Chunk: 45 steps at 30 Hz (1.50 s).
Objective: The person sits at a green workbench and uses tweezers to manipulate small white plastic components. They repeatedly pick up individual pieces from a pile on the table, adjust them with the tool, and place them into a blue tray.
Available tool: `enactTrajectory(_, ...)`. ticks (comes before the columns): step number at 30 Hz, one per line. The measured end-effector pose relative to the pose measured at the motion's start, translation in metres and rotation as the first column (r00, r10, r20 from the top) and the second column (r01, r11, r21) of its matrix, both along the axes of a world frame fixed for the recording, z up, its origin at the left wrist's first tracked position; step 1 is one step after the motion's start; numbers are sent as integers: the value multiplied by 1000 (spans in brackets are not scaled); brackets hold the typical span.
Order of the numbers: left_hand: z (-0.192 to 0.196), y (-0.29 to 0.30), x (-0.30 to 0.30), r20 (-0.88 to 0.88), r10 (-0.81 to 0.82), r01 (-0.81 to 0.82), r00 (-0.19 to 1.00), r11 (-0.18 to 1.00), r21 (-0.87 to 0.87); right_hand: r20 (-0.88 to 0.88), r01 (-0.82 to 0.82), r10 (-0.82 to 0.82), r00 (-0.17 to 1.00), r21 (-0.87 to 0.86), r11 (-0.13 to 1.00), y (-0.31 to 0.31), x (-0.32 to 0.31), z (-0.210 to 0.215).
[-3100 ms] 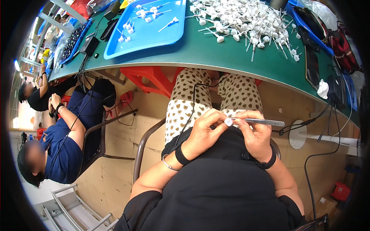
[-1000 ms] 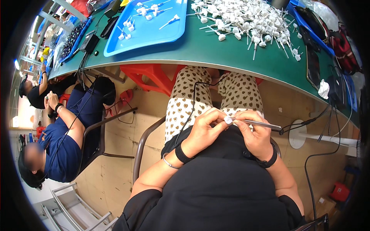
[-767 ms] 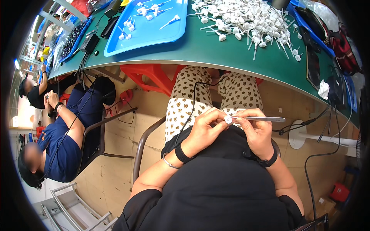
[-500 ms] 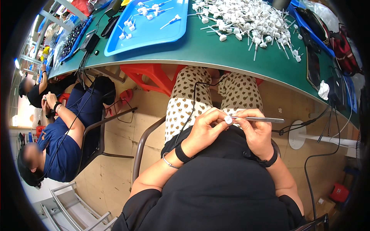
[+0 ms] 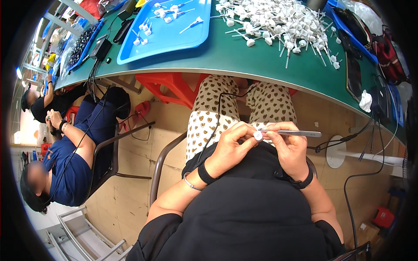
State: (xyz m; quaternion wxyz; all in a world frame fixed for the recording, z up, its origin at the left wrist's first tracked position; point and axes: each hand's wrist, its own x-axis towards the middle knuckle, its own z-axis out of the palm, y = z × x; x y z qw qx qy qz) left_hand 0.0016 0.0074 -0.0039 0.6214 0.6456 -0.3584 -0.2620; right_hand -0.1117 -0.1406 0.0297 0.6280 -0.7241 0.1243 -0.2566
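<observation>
My left hand [image 5: 230, 145] pinches a small white cap [image 5: 258, 135] over my lap, and my right hand [image 5: 289, 148] grips metal tweezers [image 5: 291, 133] whose tip touches it. Farther away, a green table [image 5: 244, 58] carries a pile of white parts [image 5: 278, 21] and a blue tray [image 5: 167, 32].

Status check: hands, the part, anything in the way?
Left hand pinches small white round part over lap. Right hand holds metal tweezers, tips at the part. Nothing between hands and part.
</observation>
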Motion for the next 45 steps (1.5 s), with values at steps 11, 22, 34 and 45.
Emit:
enactTrajectory(11,-3,1,0,14,3,-3,1000,1000,-11,8,-8,8,1000,-34,999,1,0,0)
enactTrajectory(22,-2,1,-1,1,1,-1,1000,1000,7,1,-14,15,1000,-188,982,-1,-1,3)
enactTrajectory(34,-8,0,-3,15,43,-42,999,998,-52,-22,-89,87,996,-419,904,-6,2,12)
enactTrajectory(45,-8,1,1,91,18,-15,996,999,-38,35,0,7,999,-183,983,2,-1,1)
